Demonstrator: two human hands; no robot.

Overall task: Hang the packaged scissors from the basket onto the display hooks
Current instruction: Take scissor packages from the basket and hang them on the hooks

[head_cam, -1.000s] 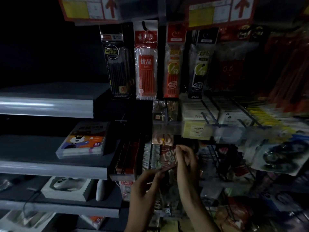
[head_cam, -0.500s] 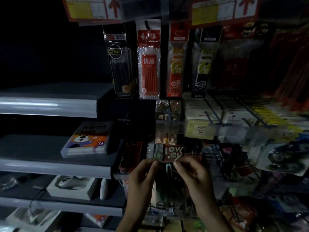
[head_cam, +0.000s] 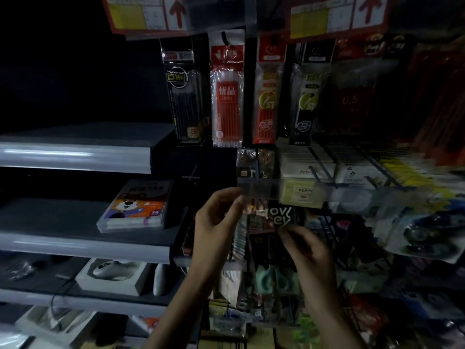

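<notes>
- Your packaged scissors (head_cam: 276, 278) hang just under the clear price rail (head_cam: 264, 190). The long axis is upright: the header card (head_cam: 279, 216) is up and the mint handles point down.
- Your right hand (head_cam: 307, 245) pinches the lower edge of the card, below the rail.
- Your left hand (head_cam: 216, 222) has its curled fingers at the left end of the rail; whether they grip something, I cannot tell.
- Half a second before, both hands held the card lower under the rail. Now the left one has left it and gone up, and the card is nearer to the rail.
</notes>
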